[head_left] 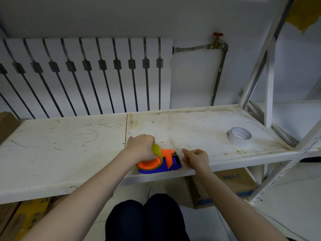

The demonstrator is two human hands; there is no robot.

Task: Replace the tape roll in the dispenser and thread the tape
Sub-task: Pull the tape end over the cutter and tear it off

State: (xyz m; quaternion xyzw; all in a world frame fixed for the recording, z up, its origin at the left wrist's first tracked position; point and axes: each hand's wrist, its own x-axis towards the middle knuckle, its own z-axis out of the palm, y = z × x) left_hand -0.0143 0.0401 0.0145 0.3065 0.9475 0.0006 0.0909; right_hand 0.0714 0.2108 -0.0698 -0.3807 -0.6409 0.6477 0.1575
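Head view: left hand [140, 146] grips yellowish roll [157, 151] on glossy orange-blue dispenser [159, 165]

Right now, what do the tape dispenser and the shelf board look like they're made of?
The tape dispenser looks like moulded plastic: saturated orange and blue, smooth with a slight sheen. The shelf board looks like white-coated board or painted metal, matte, scratched and stained; which one, I cannot tell.

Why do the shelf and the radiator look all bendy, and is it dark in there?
Head view: the wide lens bows the shelf edge and fans out the radiator bars; light is dim and flat, no glare; the hands and dispenser look slightly soft.
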